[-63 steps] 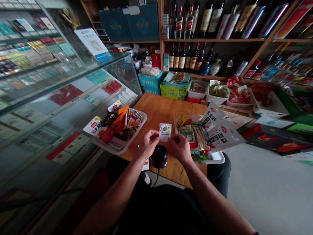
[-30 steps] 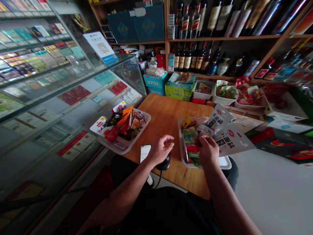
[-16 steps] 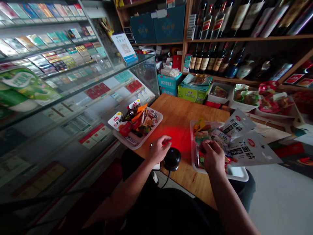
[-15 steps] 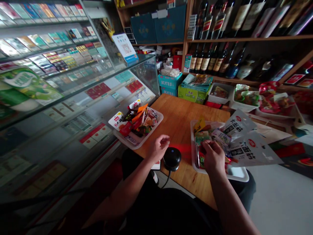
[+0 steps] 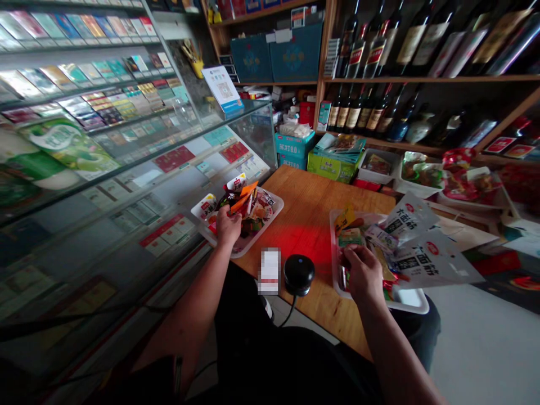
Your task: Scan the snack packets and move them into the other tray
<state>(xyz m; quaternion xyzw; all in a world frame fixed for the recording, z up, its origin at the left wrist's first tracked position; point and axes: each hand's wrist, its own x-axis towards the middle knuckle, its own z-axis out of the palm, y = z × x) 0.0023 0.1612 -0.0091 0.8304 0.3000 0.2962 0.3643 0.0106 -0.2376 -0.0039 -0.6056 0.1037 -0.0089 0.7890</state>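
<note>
Where the snack packets lie beneath and just beyond your left hand [image 5: 228, 226], an orange packet [image 5: 246, 197] stands up slanted, its lower end close by your fingertips. Your fingers on that hand are bent and partly closed among the packets; whether they grip one cannot be told. All of these sit in a white plastic tray [image 5: 244, 246], with a white, red-labelled packet [image 5: 206, 207] to the left of your left hand's fingers and more mixed packets ahead and right of them.

Your right hand [image 5: 363, 271] is over the second white tray [image 5: 415, 300], fingers curled down and thumb side drawn in; its fingertips are obscured, so you cannot be confirmed as holding anything. Just ahead of it lies a purple-and-white packet [image 5: 382, 238]; farther ahead, to its left, a yellow packet [image 5: 346, 217] stands tilted. Two silver-grey packets [image 5: 436, 261] lean out past the rim on its right.

Between your hands, nearer the right, sits a black corded scanner [image 5: 298, 271], blue light on top, with a red glow on the wooden table [image 5: 312, 188] beyond it. A phone-shaped item [image 5: 270, 271], its face pixelated, lies between the scanner and your left forearm.

Left of your left hand runs a glass display case [image 5: 139, 185]; well beyond both hands, wine bottles [image 5: 352, 111] line wooden shelves [image 5: 422, 80].
</note>
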